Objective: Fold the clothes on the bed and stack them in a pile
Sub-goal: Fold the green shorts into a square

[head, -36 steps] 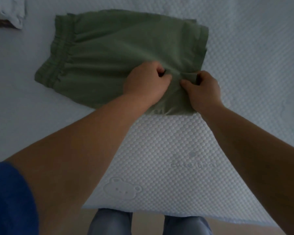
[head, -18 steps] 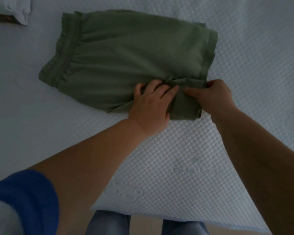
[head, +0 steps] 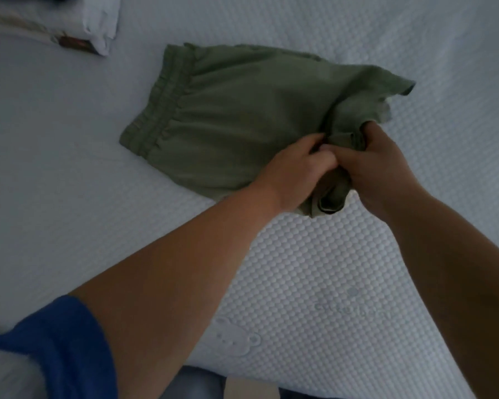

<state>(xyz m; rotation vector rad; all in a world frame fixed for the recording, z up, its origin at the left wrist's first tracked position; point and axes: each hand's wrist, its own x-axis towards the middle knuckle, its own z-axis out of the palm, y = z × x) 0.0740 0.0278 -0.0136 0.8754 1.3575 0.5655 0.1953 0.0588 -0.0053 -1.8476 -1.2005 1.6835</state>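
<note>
i see my left hand and right hand side by side, fingers curled tight into the near hem of the green shorts, which lie on the white bed.

Dim, even, bluish light, soft focus throughout, with wide-angle bending at edges.
</note>
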